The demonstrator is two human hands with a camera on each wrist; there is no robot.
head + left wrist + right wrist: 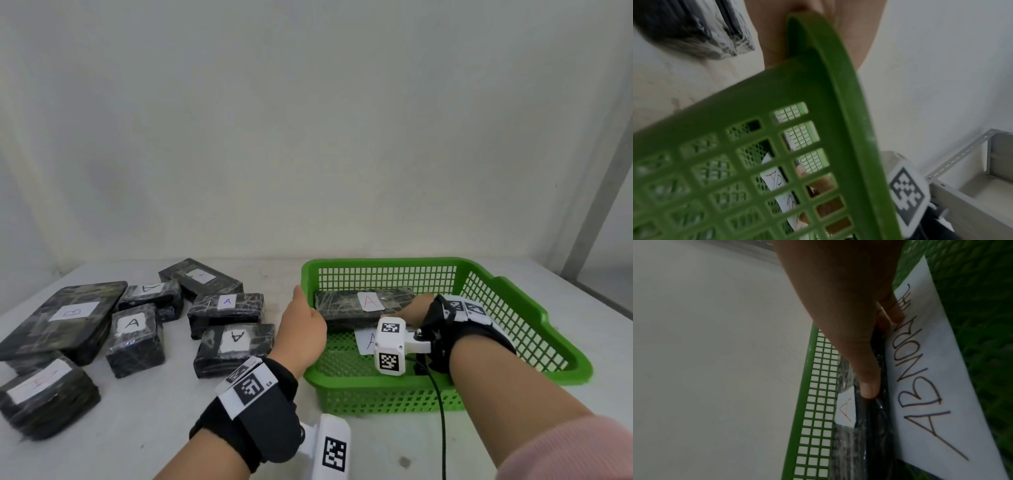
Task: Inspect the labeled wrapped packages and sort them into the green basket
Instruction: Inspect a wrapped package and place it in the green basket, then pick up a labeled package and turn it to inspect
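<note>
The green basket [376, 263] stands on the right of the table. A long black wrapped package [346, 306] with a red A label lies along its far wall. My right hand [416, 308] reaches into the basket and holds the package's right part; in the right wrist view the thumb [867, 382] lies on the package [869, 434] and a finger curls below it. My left hand [303, 325] grips the basket's left rim [838, 81]. Several more black packages, most labelled A [132, 337], lie on the table to the left.
A white sheet reading ABNORMAL [931, 386] lies on the basket floor. A large flat package labelled B [65, 315] and one with a red label [48, 394] sit at the far left. A grey metal post [603, 192] rises at the right, and a bare wall stands behind.
</note>
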